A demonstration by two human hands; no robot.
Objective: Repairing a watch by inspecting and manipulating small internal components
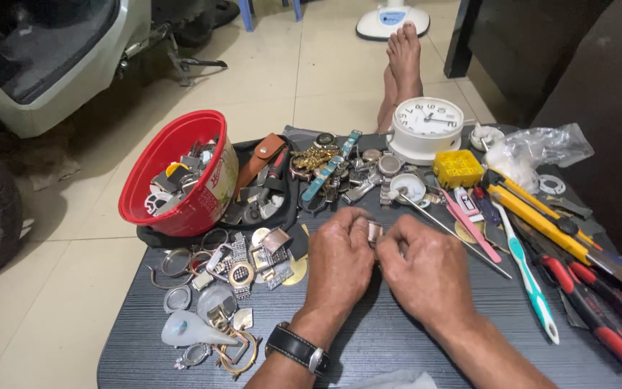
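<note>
Your left hand (340,263) and right hand (426,270) meet near the middle of the dark worktop (397,338), knuckles up. Between the fingertips of both you pinch a small metal watch part (374,232); each grip is closed on it, and the part sits just above the worktop surface, most of it hidden by your fingers. A black-strapped wristwatch (298,349) is on your left wrist.

Toward the far left corner a red bowl (181,169) stands tilted, filled with watch pieces. Between it and your left hand lies a scatter of watch cases and bands (242,266), reaching down the left edge. Along the far edge, a white alarm clock (426,128) stands upright, with a small yellow box (458,168) just beside it on the right. A thin metal rod (455,234) lies slanted near your right hand. Along the right edge you have a yellow utility knife (541,220), a white and green toothbrush (530,277) and red-handled pliers (599,310), lying side by side.
</note>
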